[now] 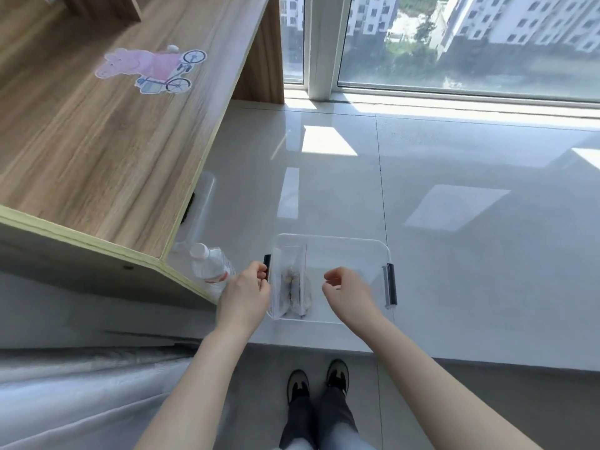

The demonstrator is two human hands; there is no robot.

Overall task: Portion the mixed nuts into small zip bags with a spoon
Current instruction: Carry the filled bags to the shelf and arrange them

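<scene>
- While the person stood at the pale tiled window ledge [454, 254], a clear plastic box [350, 251] with black side latches sat on it.
- Two small zip bags [293, 287] holding mixed nuts stood upright in the box's left part.
- The left hand [246, 292] curled its fingers at the box's left latch [267, 267]; whether that grip actually closed on the latch could not be told.
- The right hand [349, 292] hovered over the box, fingers loosely curled, holding nothing.
- A water bottle [211, 266] lay just left of the box, beside a wooden desk [97, 141] bearing a pink cartoon sticker [146, 66].
</scene>
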